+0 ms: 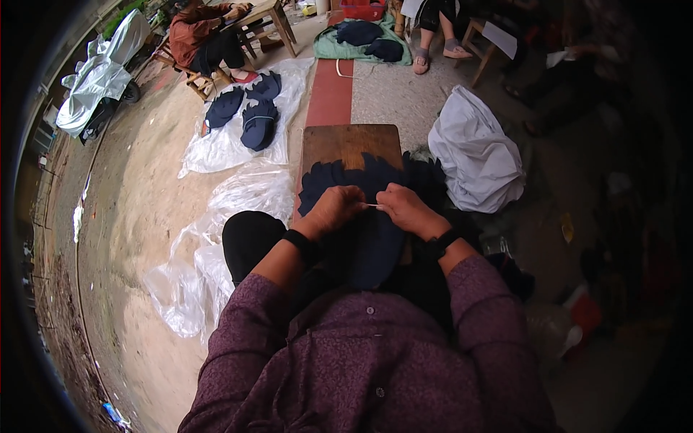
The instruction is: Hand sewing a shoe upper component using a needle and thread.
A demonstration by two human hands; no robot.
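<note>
Between my two hands runs a short, thin white strip [371, 206], perhaps string or tape. My left hand [336, 207] pinches one end and my right hand [410, 210] the other, with knuckles nearly meeting. Just beyond them, dark navy cloth pieces with jagged edges [372, 170] spread over a brown wooden stool or bench top [351, 143]. More navy cloth [377, 249] lies below my hands, toward my lap. Some of the cloth under the fingers is hidden.
Clear plastic sheeting [249, 189] lies on the ground to the left, with bundles of navy pieces [258, 125] on its far part. A white sack [476, 155] stands at right. Other people sit at the far side, one by a wooden table [263, 13].
</note>
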